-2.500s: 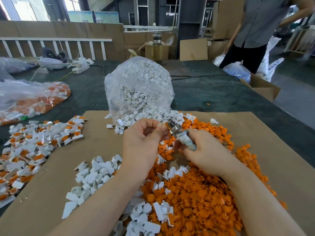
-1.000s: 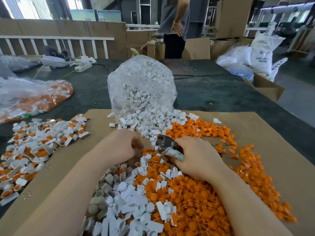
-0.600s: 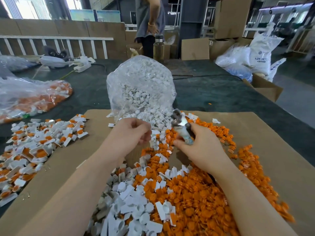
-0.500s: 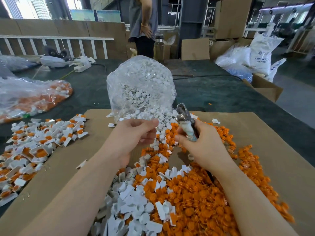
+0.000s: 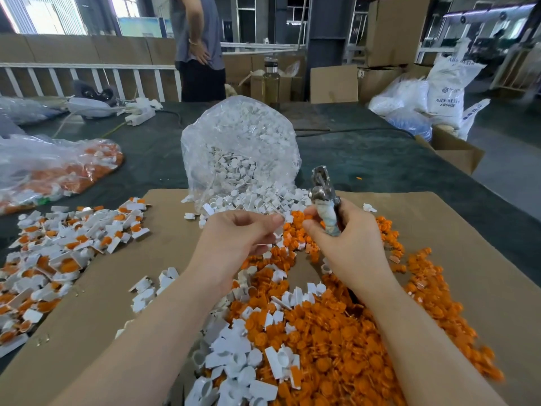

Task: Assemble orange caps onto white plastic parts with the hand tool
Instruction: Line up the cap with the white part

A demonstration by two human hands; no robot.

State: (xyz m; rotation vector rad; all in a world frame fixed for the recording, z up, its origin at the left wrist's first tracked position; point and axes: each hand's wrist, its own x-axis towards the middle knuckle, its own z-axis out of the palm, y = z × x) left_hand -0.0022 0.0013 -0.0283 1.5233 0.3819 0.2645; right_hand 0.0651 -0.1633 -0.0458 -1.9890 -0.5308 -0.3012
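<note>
Hands meet just above the heap: the left hand (image 5: 240, 232) has its fingers curled with thumb and forefinger pinching something small and pale, too small to name for sure but probably a white part, while the right hand (image 5: 348, 238) is wrapped round the taped handle of the hand tool (image 5: 323, 197), whose metal head points up and away. Orange caps (image 5: 345, 326) lie in a broad drift on the cardboard sheet (image 5: 456, 230) covering the tabletop, mixed near the wrists with loose white parts (image 5: 234, 358); more spill from the clear bag (image 5: 240, 148) behind, and finished pieces (image 5: 58, 244) lie to the left. Both parts look like light, stiff, smooth moulded plastic — easy to flick away, unlikely to break — so each is best pinched by its rim or flat tab between fingertips, leaving the socket clear for the tool. The tool itself looks rigid and heavier, best held low on its wrapped grip. Compared with half a second earlier, the tool stands more upright with its head clear of the left hand, the hands have drawn slightly apart, and the person (image 5: 199, 48) in the background has shifted a little to the right.
</note>
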